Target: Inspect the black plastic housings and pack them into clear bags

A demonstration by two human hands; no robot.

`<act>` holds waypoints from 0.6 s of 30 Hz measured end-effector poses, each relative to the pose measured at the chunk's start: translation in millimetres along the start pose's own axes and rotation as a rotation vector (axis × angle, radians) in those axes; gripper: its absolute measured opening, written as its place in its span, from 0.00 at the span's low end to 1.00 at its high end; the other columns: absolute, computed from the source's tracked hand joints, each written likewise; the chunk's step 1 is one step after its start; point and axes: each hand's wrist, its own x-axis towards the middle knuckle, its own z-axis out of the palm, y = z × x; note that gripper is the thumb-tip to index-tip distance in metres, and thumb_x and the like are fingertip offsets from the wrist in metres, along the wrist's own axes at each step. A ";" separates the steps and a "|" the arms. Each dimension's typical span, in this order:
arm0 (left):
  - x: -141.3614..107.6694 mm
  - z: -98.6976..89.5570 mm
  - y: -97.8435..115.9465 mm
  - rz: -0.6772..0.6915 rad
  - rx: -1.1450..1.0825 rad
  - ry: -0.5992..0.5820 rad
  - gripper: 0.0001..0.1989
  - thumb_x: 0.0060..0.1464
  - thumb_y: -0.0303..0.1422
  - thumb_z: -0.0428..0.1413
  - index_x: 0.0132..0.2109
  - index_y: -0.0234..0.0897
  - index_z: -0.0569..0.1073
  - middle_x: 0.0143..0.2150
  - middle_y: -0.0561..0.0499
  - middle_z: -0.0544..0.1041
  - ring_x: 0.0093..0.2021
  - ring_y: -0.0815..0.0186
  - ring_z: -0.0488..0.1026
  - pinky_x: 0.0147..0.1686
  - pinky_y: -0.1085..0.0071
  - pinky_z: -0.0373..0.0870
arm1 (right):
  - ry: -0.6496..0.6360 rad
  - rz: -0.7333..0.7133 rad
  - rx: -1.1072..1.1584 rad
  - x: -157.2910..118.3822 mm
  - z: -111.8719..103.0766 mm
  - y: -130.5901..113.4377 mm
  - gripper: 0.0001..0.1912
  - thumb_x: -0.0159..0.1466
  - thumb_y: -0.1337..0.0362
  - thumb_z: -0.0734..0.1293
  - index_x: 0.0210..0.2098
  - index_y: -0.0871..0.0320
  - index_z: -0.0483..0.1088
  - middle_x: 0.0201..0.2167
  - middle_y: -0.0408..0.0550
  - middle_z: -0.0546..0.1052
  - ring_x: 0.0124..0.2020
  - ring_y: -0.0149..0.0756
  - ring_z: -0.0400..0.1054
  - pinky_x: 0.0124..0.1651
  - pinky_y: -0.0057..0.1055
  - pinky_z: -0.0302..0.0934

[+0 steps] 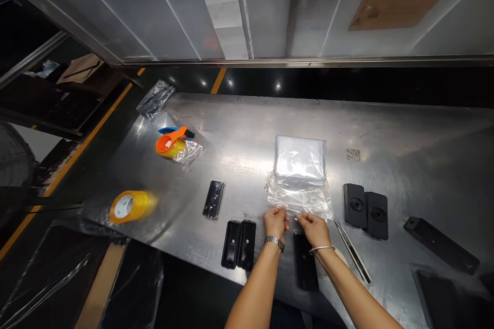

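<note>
A stack of clear plastic bags [300,159] lies on the metal table. My left hand [275,221] is closed at the near edge of the bags, its fingertips pinching the film. Beside it, my right hand [314,229] pinches the same near edge of film. Under my right hand and forearm lies a long black part [304,262]. Two black trays [238,244] sit left of my hands, and a black part in clear wrap [213,199] is beyond them. Tweezers or a similar slim tool [352,252] rest right of my right hand.
Two black blocks with round recesses [366,211] and a long black piece [442,244] are on the right. Yellow tape rolls [129,206] and an orange tape dispenser [170,143] stand on the left. A metal-framed panel [266,10] rises behind the table [239,123].
</note>
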 end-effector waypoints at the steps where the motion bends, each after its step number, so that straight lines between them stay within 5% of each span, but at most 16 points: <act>1: -3.0 -1.0 1.0 -0.024 -0.009 -0.015 0.13 0.57 0.35 0.52 0.27 0.31 0.66 0.17 0.61 0.64 0.11 0.80 0.54 0.11 0.81 0.51 | 0.001 0.010 0.043 -1.3 0.2 0.7 0.13 0.63 0.59 0.63 0.43 0.62 0.68 0.42 0.46 0.73 0.38 0.36 0.70 0.38 0.35 0.66; 11: -28.2 -8.2 9.1 -0.137 -0.215 -0.122 0.15 0.44 0.42 0.57 0.30 0.33 0.67 0.21 0.55 0.70 0.12 0.78 0.59 0.10 0.81 0.43 | -0.027 -0.036 0.254 -20.4 -10.1 -0.5 0.12 0.64 0.60 0.62 0.41 0.62 0.68 0.38 0.45 0.73 0.35 0.34 0.70 0.37 0.34 0.66; 14: -30.2 -7.7 10.7 -0.107 -0.263 -0.141 0.16 0.37 0.41 0.61 0.25 0.34 0.66 0.16 0.60 0.64 0.11 0.79 0.55 0.10 0.81 0.40 | -0.038 -0.065 0.251 -26.1 -13.8 -1.6 0.12 0.63 0.59 0.62 0.38 0.62 0.69 0.35 0.43 0.73 0.33 0.33 0.69 0.36 0.33 0.66; 18: -36.0 -9.1 9.9 -0.003 -0.355 -0.135 0.15 0.34 0.33 0.64 0.23 0.35 0.64 0.18 0.60 0.65 0.17 0.78 0.62 0.15 0.82 0.53 | -0.012 -0.116 0.284 -41.3 -19.1 -5.2 0.13 0.62 0.58 0.63 0.28 0.62 0.68 0.25 0.39 0.71 0.25 0.28 0.66 0.31 0.29 0.62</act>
